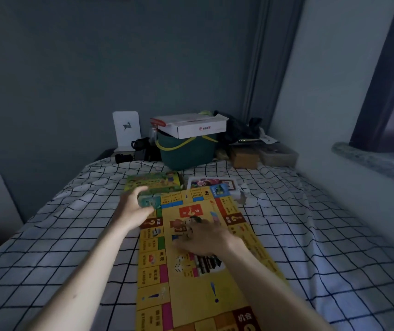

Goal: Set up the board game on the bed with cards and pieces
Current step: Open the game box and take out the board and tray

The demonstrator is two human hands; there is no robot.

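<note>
A yellow game board (pixel 191 290) lies unfolded on the checked bed, running from near me toward the far end. My left hand (pixel 135 206) grips a small green stack of cards (pixel 149 199) at the board's far left corner. My right hand (pixel 203 237) hovers over the board's middle, fingers curled round several small game pieces (pixel 194 220). The green game box (pixel 154 182) lies just beyond the board. A white and pink card box (pixel 211 185) sits to the right of the game box.
The bed (pixel 322 235) has a white cover with a black grid. A green basket (pixel 186 151) topped by a white carton (pixel 196 125) stands at the far end among dark clutter. A wall and window sill (pixel 370 161) run along the right.
</note>
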